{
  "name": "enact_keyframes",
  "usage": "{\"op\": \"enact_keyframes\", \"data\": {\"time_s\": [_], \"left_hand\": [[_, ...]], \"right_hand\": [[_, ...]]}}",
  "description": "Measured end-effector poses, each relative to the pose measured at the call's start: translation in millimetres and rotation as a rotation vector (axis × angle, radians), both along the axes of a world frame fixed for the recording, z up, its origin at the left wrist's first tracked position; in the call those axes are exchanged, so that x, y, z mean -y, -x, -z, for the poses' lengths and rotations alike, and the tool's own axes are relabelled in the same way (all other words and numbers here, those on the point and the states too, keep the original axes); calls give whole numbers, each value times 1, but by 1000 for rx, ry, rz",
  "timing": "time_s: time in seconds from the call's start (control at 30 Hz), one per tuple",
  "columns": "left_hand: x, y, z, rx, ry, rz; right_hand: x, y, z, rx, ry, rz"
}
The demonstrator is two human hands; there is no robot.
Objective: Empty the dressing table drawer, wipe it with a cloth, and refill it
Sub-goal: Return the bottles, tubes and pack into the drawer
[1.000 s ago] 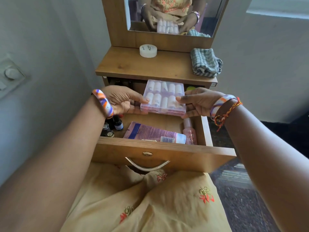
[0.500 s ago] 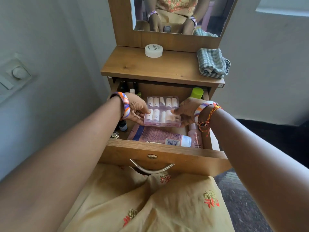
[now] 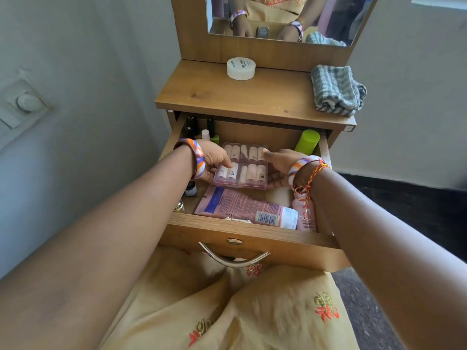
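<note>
Drawer, light wooden, pulled open, curved metal handle [image 3: 233, 260]: holds pink squeeze tube [image 3: 246, 207] lying across the front. Behind it, clear plastic compartment case of pale vials [image 3: 242, 166], flat, long axis left-right, vials pointing front-back. Left hand [image 3: 214, 160] and right hand [image 3: 279, 164] grasp its ends. Advice: keep it level, lower onto bare floor mid-drawer. Beyond: checked grey cloth [image 3: 337, 90] on dressing-table top.

Tabletop [image 3: 252, 97]; jar [image 3: 240, 68]; folded cloth [image 3: 337, 90].

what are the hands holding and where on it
Both hold the clear compartment box: left hand grips its left end, right hand its right end.
</note>
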State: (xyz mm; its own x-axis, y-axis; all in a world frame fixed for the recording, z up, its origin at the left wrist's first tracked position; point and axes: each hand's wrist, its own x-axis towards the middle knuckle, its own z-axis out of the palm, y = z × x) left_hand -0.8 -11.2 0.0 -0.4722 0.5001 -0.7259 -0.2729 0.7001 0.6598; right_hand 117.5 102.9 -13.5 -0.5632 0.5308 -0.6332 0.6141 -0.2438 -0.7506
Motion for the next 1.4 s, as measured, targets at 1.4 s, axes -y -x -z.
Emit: {"op": "enact_keyframes", "data": {"time_s": [1.4], "left_hand": [[-33, 16, -89, -275, -266, 199]], "right_hand": [[-7, 25, -70, -365, -323, 116]]}}
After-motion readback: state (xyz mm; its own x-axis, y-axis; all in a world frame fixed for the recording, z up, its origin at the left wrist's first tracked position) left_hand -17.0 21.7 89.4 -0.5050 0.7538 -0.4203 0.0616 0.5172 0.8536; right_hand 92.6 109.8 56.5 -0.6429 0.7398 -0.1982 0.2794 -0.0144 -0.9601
